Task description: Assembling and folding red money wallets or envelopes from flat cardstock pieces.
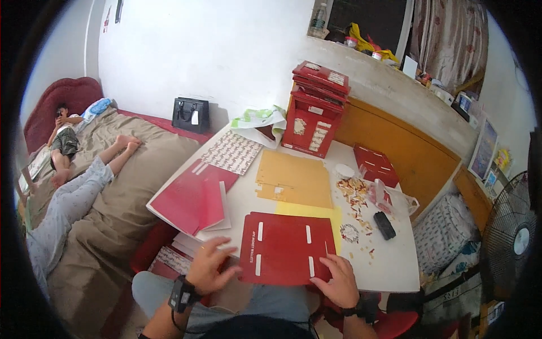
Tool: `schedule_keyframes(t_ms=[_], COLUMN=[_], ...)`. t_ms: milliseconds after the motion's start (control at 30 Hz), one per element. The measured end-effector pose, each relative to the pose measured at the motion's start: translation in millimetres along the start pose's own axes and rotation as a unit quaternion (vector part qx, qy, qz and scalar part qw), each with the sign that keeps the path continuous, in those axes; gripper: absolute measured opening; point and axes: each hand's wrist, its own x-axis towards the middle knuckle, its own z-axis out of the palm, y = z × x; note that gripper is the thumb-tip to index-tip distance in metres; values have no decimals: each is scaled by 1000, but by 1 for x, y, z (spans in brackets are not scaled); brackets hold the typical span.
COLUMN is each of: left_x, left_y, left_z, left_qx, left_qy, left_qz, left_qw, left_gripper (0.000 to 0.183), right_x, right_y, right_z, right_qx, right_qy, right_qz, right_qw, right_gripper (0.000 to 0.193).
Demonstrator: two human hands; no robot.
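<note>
From the head view, you've got the red card (pixel 287 247) flat in front of you, at the near edge of the white surface (pixel 389 268), its near left corner seeming to jut past that edge. Your left hand (pixel 212 265) is spread wide just left of the card, nothing in its grasp; whether the thumb brushes the card you can't tell. And your right hand (pixel 340 281), half-curled, has thumb and fingers on the card's near right corner; a real pinch underneath can't be made out.

Room now! Right of the card you've a bare stretch of surface, running to the near edge, with the black case (pixel 384 225) and the loose small pieces (pixel 354 192) bounding it farther off. Left of the card sits the pink folder (pixel 192 196), close, its flap raised. Beyond the card, the tan sheet (pixel 296 178) closes things off.

And what's hidden? The yellow sheet (pixel 334 217) slips partly beneath the card, its covered part unseen. Right of the card, the clear bag (pixel 402 200) blurs its contents. Well right, the fan (pixel 511 231) runs into the dark rim, cut off.
</note>
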Motion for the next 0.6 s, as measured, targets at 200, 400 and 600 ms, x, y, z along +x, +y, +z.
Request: schedule_keyframes(t_ms=[200, 400, 600], left_x=[1, 8, 27], left_y=[11, 3, 9], left_z=[25, 32, 31], left_qx=[22, 88, 43], left_qy=[-138, -231, -235], left_qz=[22, 57, 17], left_qw=[990, 967, 971], left_gripper=[74, 79, 82], right_x=[-5, -13, 0], right_y=[14, 27, 26], right_z=[-3, 3, -5], right_qx=[-1, -34, 8], right_qy=[-78, -90, -78], right_qz=[7, -55, -15], right_qw=[997, 994, 997], right_gripper=[67, 71, 67])
